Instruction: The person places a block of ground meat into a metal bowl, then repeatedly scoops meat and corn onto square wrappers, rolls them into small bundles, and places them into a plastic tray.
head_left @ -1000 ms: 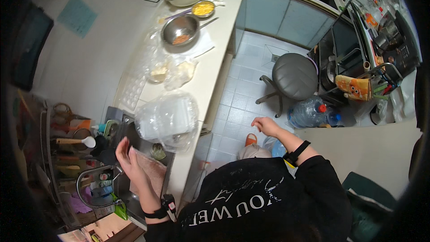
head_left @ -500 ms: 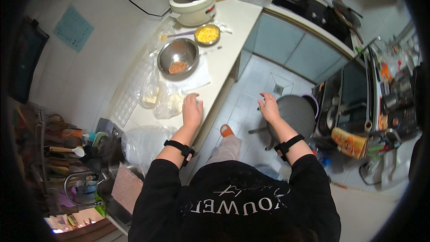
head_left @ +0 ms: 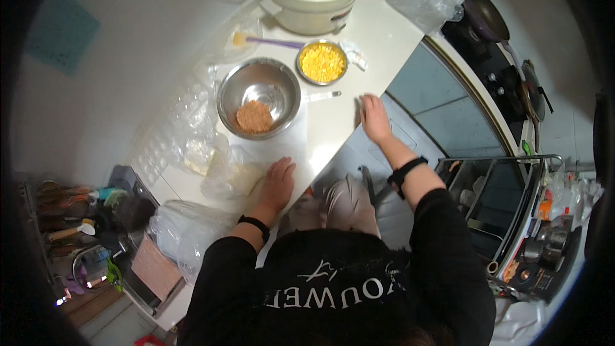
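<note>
My left hand is at the near part of the white counter, fingers stretched out and nothing in them. Beside it lies a clear plastic bag with something pale inside. My right hand hangs by the counter's front edge, fingers extended, also holding nothing. Ahead of both hands stands a steel mixing bowl with a lump of brown minced filling in it. Behind it to the right is a small metal bowl of yellow corn kernels. A purple-handled brush lies near the corn.
A cream electric cooker stands at the back. A pan sits on the stove at right. A clear egg tray runs along the wall. At left are a sink with a pink board and a utensil rack.
My body has moved closer to the counter and turned toward it. My right hand has come from over the floor to the counter's edge. The bowls appear larger and nearer.
</note>
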Action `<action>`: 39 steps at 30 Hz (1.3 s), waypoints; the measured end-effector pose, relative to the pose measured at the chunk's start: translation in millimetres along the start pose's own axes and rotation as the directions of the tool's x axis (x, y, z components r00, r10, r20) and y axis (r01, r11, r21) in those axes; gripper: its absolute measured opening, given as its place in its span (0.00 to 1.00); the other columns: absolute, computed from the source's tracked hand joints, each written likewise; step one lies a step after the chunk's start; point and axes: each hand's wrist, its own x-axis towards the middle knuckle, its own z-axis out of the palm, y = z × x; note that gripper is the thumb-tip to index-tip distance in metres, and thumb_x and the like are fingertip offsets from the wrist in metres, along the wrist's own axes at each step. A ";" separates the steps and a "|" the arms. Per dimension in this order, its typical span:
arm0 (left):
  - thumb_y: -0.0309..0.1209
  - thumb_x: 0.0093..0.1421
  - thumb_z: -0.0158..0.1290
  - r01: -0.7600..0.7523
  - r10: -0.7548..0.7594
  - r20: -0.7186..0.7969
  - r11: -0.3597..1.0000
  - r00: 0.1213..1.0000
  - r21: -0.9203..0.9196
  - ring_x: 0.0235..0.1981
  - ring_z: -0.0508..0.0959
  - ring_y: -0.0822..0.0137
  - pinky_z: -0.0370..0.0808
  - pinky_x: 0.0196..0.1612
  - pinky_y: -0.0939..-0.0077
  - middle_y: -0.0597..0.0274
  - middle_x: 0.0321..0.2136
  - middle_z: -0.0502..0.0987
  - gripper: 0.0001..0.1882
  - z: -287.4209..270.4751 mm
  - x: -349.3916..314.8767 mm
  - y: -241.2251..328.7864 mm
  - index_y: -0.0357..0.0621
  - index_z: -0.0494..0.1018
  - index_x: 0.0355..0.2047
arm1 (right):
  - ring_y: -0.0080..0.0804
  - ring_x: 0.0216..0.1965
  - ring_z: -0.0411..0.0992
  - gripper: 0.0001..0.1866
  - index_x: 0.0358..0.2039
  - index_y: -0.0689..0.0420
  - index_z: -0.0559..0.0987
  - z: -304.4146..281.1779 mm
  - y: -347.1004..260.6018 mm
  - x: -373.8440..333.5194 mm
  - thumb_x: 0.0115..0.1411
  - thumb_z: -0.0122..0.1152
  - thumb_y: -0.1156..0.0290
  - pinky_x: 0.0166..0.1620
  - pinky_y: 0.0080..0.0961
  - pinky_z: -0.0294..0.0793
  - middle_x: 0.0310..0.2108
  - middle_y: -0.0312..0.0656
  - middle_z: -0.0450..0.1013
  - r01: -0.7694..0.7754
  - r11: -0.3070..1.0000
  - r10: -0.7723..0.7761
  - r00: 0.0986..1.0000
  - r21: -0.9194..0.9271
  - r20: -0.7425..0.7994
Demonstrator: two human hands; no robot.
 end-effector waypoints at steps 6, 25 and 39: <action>0.26 0.59 0.46 0.019 -0.020 -0.017 0.999 1.000 -0.027 0.59 0.64 0.52 0.61 0.62 0.57 0.51 0.56 0.65 0.18 -1.4 5.1 -1.4 0.41 0.67 0.51 | 0.49 0.44 0.66 0.12 0.40 0.60 0.72 27.3 16.7 57.1 0.53 0.54 0.79 0.50 0.40 0.67 0.41 0.49 0.68 0.183 0.982 -0.188 0.977 0.049 0.102; 0.26 0.52 0.50 0.087 -0.078 0.135 0.995 0.988 -0.056 0.60 0.65 0.56 0.61 0.62 0.60 0.53 0.56 0.67 0.23 -29.3 18.2 4.2 0.40 0.70 0.51 | 0.53 0.41 0.62 0.08 0.35 0.65 0.66 60.8 46.6 88.4 0.57 0.52 0.77 0.46 0.45 0.60 0.40 0.55 0.63 0.291 0.953 -0.301 0.942 0.089 0.147; 0.29 0.56 0.50 0.288 0.061 0.652 0.863 0.756 -0.415 0.48 0.73 0.49 0.69 0.51 0.55 0.47 0.48 0.72 0.21 140.4 19.4 107.3 0.42 0.67 0.52 | 0.54 0.40 0.61 0.07 0.35 0.63 0.66 57.2 36.5 88.8 0.55 0.51 0.80 0.45 0.44 0.61 0.36 0.54 0.62 0.300 0.953 -0.303 0.949 0.040 0.092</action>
